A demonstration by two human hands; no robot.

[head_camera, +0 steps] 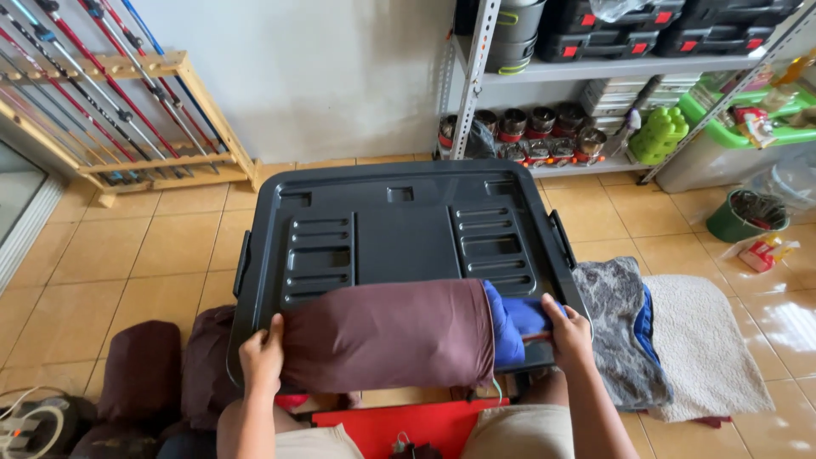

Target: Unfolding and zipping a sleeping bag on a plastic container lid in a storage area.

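Here, a maroon roll bag (387,334) lies across the near edge of a dark plastic bin lid (399,229). The left hand (262,357) grips its closed end, fingers curled over the fabric. The right hand (568,333) clasps the blue fabric (512,323) bulging from its open end.

Glossy tan floor tiles (153,246) meet a plain pale wall (314,76). A slanted wooden rack (183,161) of poles stands at left, while a metal shelving unit (595,68) at right carries black cases, tins and what appear to be green trays. Daylight glints off the tiles.
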